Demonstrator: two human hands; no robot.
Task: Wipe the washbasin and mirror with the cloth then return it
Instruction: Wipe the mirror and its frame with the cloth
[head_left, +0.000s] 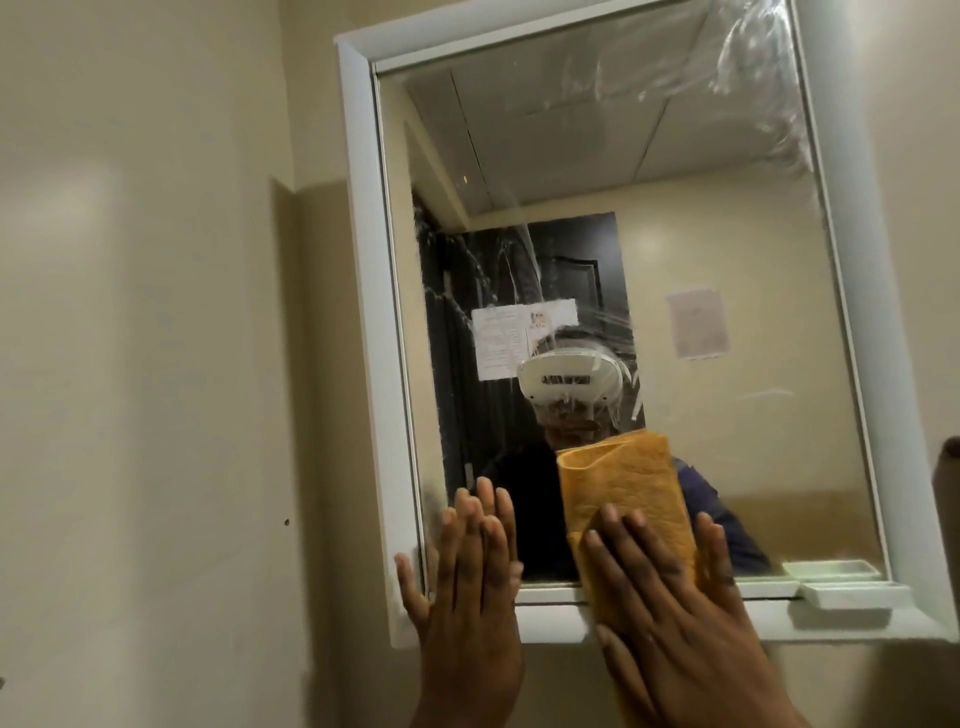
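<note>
A mirror (701, 291) in a white frame (363, 260) hangs on the cream wall. Its glass shows wet streaks at the top right and centre. My right hand (680, 613) lies flat, fingers spread, pressing a folded orange cloth (623, 483) against the lower middle of the glass. The cloth reaches up beyond my fingertips and hangs down over the frame's bottom ledge. My left hand (467, 582) rests flat on the lower left corner of the mirror, fingers apart, holding nothing. The washbasin is out of view.
A small white dish (857, 595) sits on the frame's bottom ledge at the right. A dark object (948, 493) shows at the right edge. Plain cream wall (156, 364) fills the left. The glass reflects a dark door, papers and a person wearing a headset.
</note>
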